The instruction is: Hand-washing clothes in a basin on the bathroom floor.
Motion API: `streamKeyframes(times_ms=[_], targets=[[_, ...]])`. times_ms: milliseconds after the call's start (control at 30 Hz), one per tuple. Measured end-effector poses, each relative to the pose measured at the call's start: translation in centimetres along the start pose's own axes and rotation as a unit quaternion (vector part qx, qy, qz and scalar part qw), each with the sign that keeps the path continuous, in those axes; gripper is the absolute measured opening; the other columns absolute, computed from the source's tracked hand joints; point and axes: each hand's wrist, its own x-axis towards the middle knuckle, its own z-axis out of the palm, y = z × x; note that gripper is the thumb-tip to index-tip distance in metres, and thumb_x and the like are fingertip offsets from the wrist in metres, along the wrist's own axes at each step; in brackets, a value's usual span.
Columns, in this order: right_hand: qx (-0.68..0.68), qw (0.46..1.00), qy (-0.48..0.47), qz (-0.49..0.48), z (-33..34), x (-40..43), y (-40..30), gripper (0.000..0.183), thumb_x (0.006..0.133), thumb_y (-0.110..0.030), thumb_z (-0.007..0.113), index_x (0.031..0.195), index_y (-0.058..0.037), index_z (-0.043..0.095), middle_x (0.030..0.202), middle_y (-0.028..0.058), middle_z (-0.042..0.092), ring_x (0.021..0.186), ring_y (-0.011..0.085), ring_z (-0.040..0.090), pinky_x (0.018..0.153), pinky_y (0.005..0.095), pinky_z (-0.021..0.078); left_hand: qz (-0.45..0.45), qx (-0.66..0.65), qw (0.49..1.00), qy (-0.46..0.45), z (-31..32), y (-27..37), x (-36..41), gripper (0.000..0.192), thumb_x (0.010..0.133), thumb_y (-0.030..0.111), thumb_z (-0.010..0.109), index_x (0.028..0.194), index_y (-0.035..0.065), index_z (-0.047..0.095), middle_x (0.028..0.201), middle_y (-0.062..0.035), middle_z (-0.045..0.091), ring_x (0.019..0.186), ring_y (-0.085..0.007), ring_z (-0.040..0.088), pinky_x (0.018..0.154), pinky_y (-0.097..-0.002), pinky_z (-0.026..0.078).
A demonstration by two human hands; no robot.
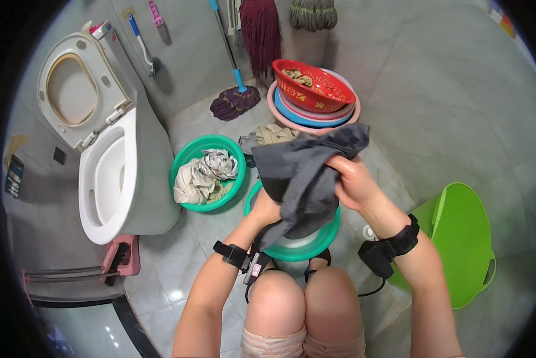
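A dark grey cloth garment (308,179) is spread between my two hands, above a green plastic basin (315,250) on the floor before my knees. My right hand (352,181) grips it near the upper right, thumb on top. At its lower left edge is my left hand (267,208), whose fingers go out of sight behind the fabric. The garment covers most of the basin; whitish water or suds shows at the near side. Another green basin (178,199) to the left holds light, patterned clothes (205,174). Beige and grey clothes (272,134) lie beyond the garment.
At left stands a toilet (154,192) with its seat raised, a pink dustpan (131,255) by its base. Stacked basins (270,100), topped by a red one (315,71), stand at the back near a purple mop (235,104). A lime-green tub (462,250) is at right.
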Motion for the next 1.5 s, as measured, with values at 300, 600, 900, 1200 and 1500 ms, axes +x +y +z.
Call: streamKeyframes(times_ms=[300,600,900,1200,1500], targets=[[-0.783,0.620,-0.017,0.044,-17.3,-0.1,12.1,0.038,0.064,0.001,0.056,0.100,-0.0097,0.053,0.103,0.0080,0.048,0.094,0.0262,0.051,0.074,0.0345,0.0454,-0.156,0.351,0.894,-0.231,1.8,-14.3,1.3,0.059,0.064,0.030,0.063,0.115,0.0075,0.043,0.101,-0.0210,0.055,0.096,-0.0356,0.051,0.083,-0.0458,0.038],[-0.779,0.553,-0.101,0.278,-22.8,1.9,26.0,0.077,0.073,-0.045,0.060,0.135,-0.0299,0.017,0.139,0.0169,0.015,0.127,0.0410,0.015,0.093,0.0641,0.0177,-0.255,0.419,0.817,-0.304,5.9,-21.7,-1.6,0.104,0.064,0.054,0.063,0.139,0.0184,0.001,0.141,-0.0238,0.003,0.131,-0.0375,0.003,0.097,-0.0620,0.004],[-0.834,0.511,-0.082,0.194,-26.1,3.2,31.4,0.054,0.079,-0.050,0.048,0.125,-0.0216,0.040,0.130,0.0176,0.030,0.123,0.0375,0.021,0.089,0.0621,0.0231,-0.215,0.454,0.828,-0.251,7.5,-27.0,0.2,0.082,0.064,0.032,0.067,0.132,0.0155,0.024,0.133,-0.0187,0.023,0.123,-0.0345,0.024,0.086,-0.0542,0.034],[-0.852,0.469,-0.144,0.181,-27.8,7.0,31.5,0.042,0.077,-0.042,0.054,0.103,-0.0092,0.055,0.107,0.0188,0.051,0.109,0.0375,0.037,0.082,0.0549,0.0333,-0.283,0.369,0.827,-0.316,6.2,-28.8,5.4,0.069,0.061,0.020,0.068,0.121,0.0122,0.034,0.113,-0.0163,0.047,0.100,-0.0310,0.053,0.071,-0.0406,0.047],[-0.814,0.557,-0.126,0.107,-26.3,6.6,30.1,0.037,0.065,-0.020,0.065,0.101,-0.0183,0.053,0.103,0.0098,0.049,0.103,0.0285,0.042,0.078,0.0507,0.0366,-0.331,0.399,0.809,-0.276,3.7,-25.4,5.4,0.070,0.058,0.019,0.074,0.117,0.0063,0.038,0.109,-0.0123,0.052,0.098,-0.0287,0.054,0.076,-0.0394,0.047]])
